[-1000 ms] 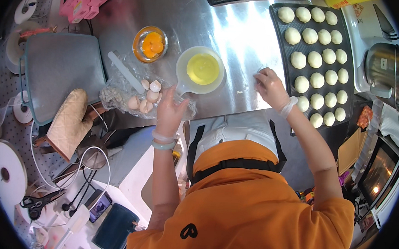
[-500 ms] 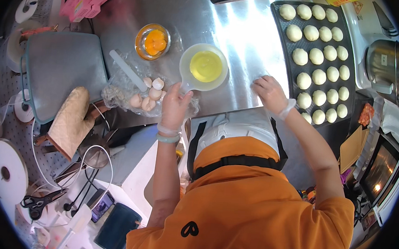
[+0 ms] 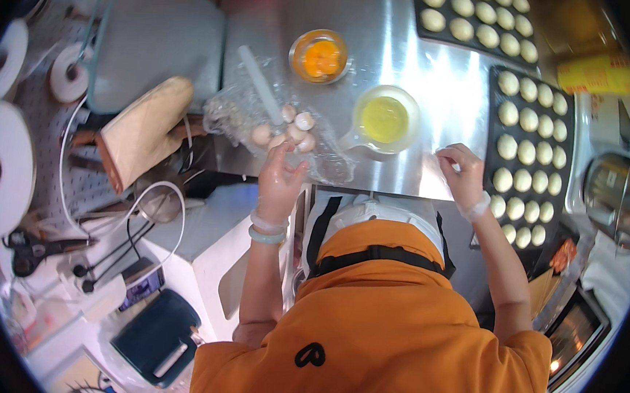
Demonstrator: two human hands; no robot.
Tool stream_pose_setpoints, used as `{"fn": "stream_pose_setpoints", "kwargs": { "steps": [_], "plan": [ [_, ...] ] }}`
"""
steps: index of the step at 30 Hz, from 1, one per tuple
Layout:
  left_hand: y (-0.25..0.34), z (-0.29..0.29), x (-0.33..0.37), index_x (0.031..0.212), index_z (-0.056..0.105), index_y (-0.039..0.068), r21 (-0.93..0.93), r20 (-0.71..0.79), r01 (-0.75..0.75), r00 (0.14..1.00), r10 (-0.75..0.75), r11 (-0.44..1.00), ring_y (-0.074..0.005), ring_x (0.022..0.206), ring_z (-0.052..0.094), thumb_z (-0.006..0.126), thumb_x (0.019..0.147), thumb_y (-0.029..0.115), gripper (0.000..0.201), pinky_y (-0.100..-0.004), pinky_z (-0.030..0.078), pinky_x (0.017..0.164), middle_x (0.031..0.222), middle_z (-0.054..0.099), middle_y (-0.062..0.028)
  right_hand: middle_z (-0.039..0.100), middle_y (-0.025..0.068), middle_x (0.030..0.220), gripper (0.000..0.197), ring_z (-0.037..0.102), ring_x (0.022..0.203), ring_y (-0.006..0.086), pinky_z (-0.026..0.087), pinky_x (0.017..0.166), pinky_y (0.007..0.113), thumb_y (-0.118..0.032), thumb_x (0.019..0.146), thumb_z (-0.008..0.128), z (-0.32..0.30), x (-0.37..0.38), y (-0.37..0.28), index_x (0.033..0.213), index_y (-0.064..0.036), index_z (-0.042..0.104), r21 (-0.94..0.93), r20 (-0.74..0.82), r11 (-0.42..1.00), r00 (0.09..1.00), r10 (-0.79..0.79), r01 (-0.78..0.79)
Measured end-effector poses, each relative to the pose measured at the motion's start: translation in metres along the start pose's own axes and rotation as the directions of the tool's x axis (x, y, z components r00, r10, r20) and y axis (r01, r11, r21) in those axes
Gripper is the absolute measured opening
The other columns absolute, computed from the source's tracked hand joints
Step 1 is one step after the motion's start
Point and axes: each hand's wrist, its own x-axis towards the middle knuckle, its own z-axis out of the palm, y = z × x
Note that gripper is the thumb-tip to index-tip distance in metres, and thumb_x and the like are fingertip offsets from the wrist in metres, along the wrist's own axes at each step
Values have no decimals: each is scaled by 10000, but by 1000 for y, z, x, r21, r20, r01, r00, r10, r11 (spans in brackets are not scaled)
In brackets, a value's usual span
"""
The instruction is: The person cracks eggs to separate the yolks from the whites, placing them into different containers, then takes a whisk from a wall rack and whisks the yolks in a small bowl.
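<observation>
My left hand (image 3: 280,188), in a clear glove, is at the near edge of a crumpled plastic bag (image 3: 325,161). Its thumb and fingers are apart, and the fingertips are right by a cluster of cracked eggshells (image 3: 298,128). Farther right stands a translucent jug (image 3: 407,136) holding egg white (image 3: 383,119), its handle toward the left hand. Beyond the shells sits a bowl (image 3: 295,58) with egg yolks (image 3: 322,57). Over the steel table's front edge is my gloved right hand (image 3: 464,179), its fingers bent together. Whether anything is between them is hidden.
Black trays (image 3: 491,161) of round dough balls (image 3: 526,148) line the right side, with another at the back. A white tube (image 3: 259,83) lies on the plastic. At left are an oven mitt (image 3: 148,126) and a grey flat-topped appliance (image 3: 157,47).
The view has swung, shifting the table's things rightward in the picture. My left hand has left the jug's handle and is now by the eggshells. My right hand remains bent near the table edge.
</observation>
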Motion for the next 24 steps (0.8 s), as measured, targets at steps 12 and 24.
{"fn": "stream_pose_setpoints", "kwargs": {
  "steps": [12,24],
  "plan": [
    [-25,-43,-44,1223,530,-9,-82,-242,197,947,-211,977,-201,676,591,690,800,82,461,-314,494,658,1074,599,-135,650,178,795,138,637,711,324,511,665,358,22,768,631,210,98,-124,894,6,685,114,341,912,847,-408,393],
    [-25,-45,-54,1207,537,-6,-251,-334,174,908,-254,952,-152,673,559,693,814,63,429,-271,486,624,1045,605,-108,668,62,804,176,597,684,105,499,656,256,-54,771,693,203,123,-125,921,39,687,280,590,949,806,-51,-145]
  ]
}}
